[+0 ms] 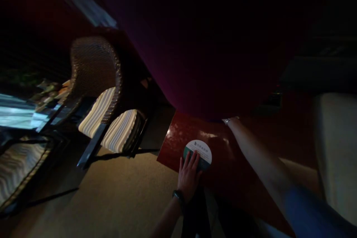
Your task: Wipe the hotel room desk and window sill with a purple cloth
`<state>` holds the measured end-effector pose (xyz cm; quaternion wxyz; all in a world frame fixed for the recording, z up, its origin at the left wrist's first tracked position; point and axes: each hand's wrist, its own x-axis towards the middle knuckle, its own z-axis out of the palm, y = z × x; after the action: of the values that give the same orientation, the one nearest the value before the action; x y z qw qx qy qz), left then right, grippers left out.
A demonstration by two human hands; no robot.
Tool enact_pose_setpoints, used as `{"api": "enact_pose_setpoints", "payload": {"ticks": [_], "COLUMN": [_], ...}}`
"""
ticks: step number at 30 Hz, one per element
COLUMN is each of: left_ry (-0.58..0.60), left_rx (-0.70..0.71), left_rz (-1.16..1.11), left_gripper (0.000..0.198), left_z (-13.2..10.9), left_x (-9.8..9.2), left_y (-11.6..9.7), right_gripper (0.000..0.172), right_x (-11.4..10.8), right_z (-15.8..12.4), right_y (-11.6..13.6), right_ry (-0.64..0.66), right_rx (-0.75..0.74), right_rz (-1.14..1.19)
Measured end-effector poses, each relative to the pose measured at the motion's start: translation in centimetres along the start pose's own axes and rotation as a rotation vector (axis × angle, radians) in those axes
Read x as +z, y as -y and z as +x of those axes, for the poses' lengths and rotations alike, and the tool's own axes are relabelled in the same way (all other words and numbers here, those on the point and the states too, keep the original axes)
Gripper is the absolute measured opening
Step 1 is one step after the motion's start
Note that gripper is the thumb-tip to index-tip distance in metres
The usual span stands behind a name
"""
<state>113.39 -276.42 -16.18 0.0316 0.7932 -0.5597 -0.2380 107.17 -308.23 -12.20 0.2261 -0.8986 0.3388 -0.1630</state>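
My left hand (189, 174) lies flat, fingers spread, on a round white and dark green coaster (200, 151) near the edge of a glossy dark red table (178, 141). A black band sits on that wrist. My right arm reaches across the table toward a large dark purple object (206, 55) that fills the upper middle. My right hand is hidden behind that object's lower edge; only the wrist with a light bracelet (227, 120) shows. The scene is dim and tilted.
A wicker chair (96, 78) with striped cushions stands to the left on a tan carpet (117, 197). Another striped seat (19, 163) sits at the far left by a glass-topped table (19, 115). A pale upholstered surface (334, 148) is at the right.
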Motion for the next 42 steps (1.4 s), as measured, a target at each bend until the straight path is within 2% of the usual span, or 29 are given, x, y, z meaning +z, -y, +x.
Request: {"api": "enact_pose_setpoints", "payload": {"ticks": [3, 5, 8, 11, 13, 15, 16, 17, 20, 22, 23, 24, 25, 27, 29, 30, 31, 33, 35, 37, 38, 40, 41, 42], "left_ry": [0.05, 0.067, 0.056, 0.021, -0.003, -0.011, -0.01, -0.01, -0.032, -0.054, -0.063, -0.078, -0.108, -0.222, -0.392, -0.481, -0.562, -0.676, -0.692, -0.603, -0.537, -0.411, -0.363, -0.325], "left_rx": [-0.029, -0.035, -0.028, -0.01, -0.001, 0.01, 0.023, 0.038, 0.098, 0.135, 0.149, 0.154, 0.15, 0.13, 0.109, 0.105, 0.097, 0.046, -0.085, -0.28, -0.38, -0.526, -0.562, -0.578], "left_rz": [-0.039, -0.06, -0.081, -0.092, -0.09, -0.091, -0.096, -0.102, -0.14, -0.16, -0.166, -0.174, -0.186, -0.24, -0.308, -0.338, -0.363, -0.404, -0.427, -0.444, -0.461, -0.519, -0.559, -0.603], "left_gripper": [0.068, 0.069, 0.069, 0.069, 0.069, 0.069, 0.069, 0.068, 0.066, 0.064, 0.062, 0.062, 0.062, 0.063, 0.062, 0.059, 0.057, 0.056, 0.063, 0.071, 0.073, 0.075, 0.074, 0.072], "left_z": [-0.6, -0.4, -0.2, -0.3, -0.2, 0.1, 0.4, 0.9, 2.5, 3.7, 4.2, 4.5, 4.5, 3.4, 0.7, -1.2, -3.4, -8.3, -13.6, -18.6, -20.8, -23.7, -24.6, -25.0], "left_x": [-0.4, -0.8, -0.8, -0.2, -0.1, -0.2, -0.4, -0.7, -1.8, -2.5, -2.9, -3.3, -3.6, -4.1, -4.2, -3.9, -3.3, -1.0, 2.7, 7.1, 9.5, 14.3, 16.5, 18.6], "left_y": [-1.0, -1.2, -1.0, -0.6, -0.4, -0.2, -0.2, 0.0, 0.2, 0.2, 0.1, -0.1, -0.1, 0.5, 3.0, 5.2, 8.0, 15.0, 22.5, 28.9, 31.4, 34.3, 34.8, 34.8], "right_gripper": [0.053, 0.061, 0.065, 0.061, 0.06, 0.06, 0.06, 0.061, 0.056, 0.061, 0.063, 0.063, 0.062, 0.06, 0.066, 0.064, 0.061, 0.059, 0.063, 0.066, 0.065, 0.059, 0.057, 0.056], "right_x": [1.7, 3.1, 5.0, 5.8, 5.5, 4.2, 3.2, 1.8, -2.7, -4.4, -4.4, -3.8, -2.5, 1.7, 6.8, 9.3, 11.6, 15.6, 18.8, 21.3, 22.1, 22.4, 21.8, 20.7], "right_z": [-1.1, -1.6, 1.5, 5.4, 4.5, -0.7, -4.5, -9.0, -22.5, -29.6, -32.1, -33.8, -34.5, -33.0, -28.7, -26.1, -23.7, -20.2, -19.6, -22.1, -24.2, -29.2, -31.7, -33.9], "right_y": [2.1, 4.0, 7.3, 9.6, 9.0, 6.1, 3.9, 1.3, -6.0, -7.5, -6.7, -4.8, -1.9, 5.4, 13.4, 17.1, 20.5, 26.2, 29.6, 29.9, 28.7, 23.4, 19.6, 15.1], "right_ry": [0.041, 0.109, 0.292, 0.361, 0.331, 0.286, 0.259, 0.224, 0.082, -0.057, -0.08, -0.07, -0.027, 0.097, 0.209, 0.263, 0.292, 0.314, 0.285, 0.265, 0.274, 0.26, 0.204, 0.093], "right_rx": [-0.035, -0.144, -0.322, -0.254, -0.236, -0.273, -0.285, -0.221, 0.148, 0.51, 0.649, 0.733, 0.75, 0.606, 0.367, 0.241, 0.151, 0.024, -0.034, 0.008, 0.085, 0.338, 0.489, 0.601], "right_rz": [-0.06, -0.115, -0.136, -0.144, -0.187, -0.257, -0.302, -0.347, -0.477, -0.546, -0.569, -0.583, -0.583, -0.536, -0.417, -0.335, -0.254, -0.067, 0.205, 0.547, 0.702, 0.857, 0.83, 0.726]}}
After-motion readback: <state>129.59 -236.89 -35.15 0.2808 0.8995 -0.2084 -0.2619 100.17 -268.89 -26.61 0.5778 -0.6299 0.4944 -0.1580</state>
